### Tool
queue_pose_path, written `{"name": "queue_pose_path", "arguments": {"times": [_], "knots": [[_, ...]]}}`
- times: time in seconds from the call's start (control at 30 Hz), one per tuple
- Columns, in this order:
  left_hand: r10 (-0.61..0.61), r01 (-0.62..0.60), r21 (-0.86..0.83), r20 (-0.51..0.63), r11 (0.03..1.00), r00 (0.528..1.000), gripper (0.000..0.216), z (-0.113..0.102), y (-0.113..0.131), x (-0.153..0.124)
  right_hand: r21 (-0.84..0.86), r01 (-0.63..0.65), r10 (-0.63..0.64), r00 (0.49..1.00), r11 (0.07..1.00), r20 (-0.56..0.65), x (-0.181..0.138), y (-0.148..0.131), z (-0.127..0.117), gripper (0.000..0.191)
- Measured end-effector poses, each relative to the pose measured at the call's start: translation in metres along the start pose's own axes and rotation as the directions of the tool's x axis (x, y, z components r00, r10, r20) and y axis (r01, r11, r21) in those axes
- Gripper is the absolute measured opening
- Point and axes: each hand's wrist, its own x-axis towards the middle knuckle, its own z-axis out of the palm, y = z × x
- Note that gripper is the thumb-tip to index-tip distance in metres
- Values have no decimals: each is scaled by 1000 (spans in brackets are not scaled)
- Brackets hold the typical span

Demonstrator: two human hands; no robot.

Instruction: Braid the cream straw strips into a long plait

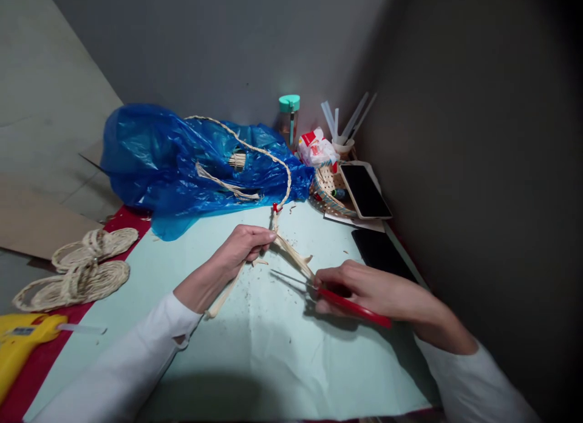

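My left hand [249, 246] pinches a braided straw cord [259, 148] just below a small red clip [275, 208]. From that grip one flat loose straw strand [294, 256] runs right to the fingers of my right hand, and another [226, 297] hangs down to the left. My right hand [364, 286] is closed around red-handled scissors [353, 306], their thin blades pointing left under the strand. The strand's end meets my right fingertips, though I cannot tell how firmly they hold it. Farther up, the cord curves over a blue plastic bag [141, 156].
Woven straw sandals [75, 286] and a yellow glue gun [25, 344] lie at the left. A phone [367, 192] leans on a woven basket [325, 180] at the back right, near a cup of glue sticks [342, 145] and a green-lidded jar [289, 104]. Walls stand behind and right.
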Motion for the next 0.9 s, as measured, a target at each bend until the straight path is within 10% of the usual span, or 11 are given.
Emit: {"name": "queue_pose_path", "arguments": {"times": [0.13,0.27,0.47,0.57,0.7,0.9], "knots": [[-4,5,9,-66,1000,998,21,2,0,0,45,-20,26,991,999,-131,-21,5,-22,38],[-18,18,-3,-92,1000,996,20,3,3,-1,-103,-255,177,861,961,-477,-17,23,-25,34],[-2,0,-39,-64,999,998,20,3,1,0,-477,-545,236,792,689,-563,9,33,-4,23],[24,-26,-33,-50,999,998,20,1,-3,1,-501,-508,87,758,701,-646,14,16,-1,25],[50,-50,-14,-32,999,998,22,-1,-6,2,-420,-181,-79,844,889,-531,34,-18,10,30],[33,-33,-12,-28,999,999,22,0,-7,2,-508,-250,-88,829,824,-552,64,-31,39,22]]}}
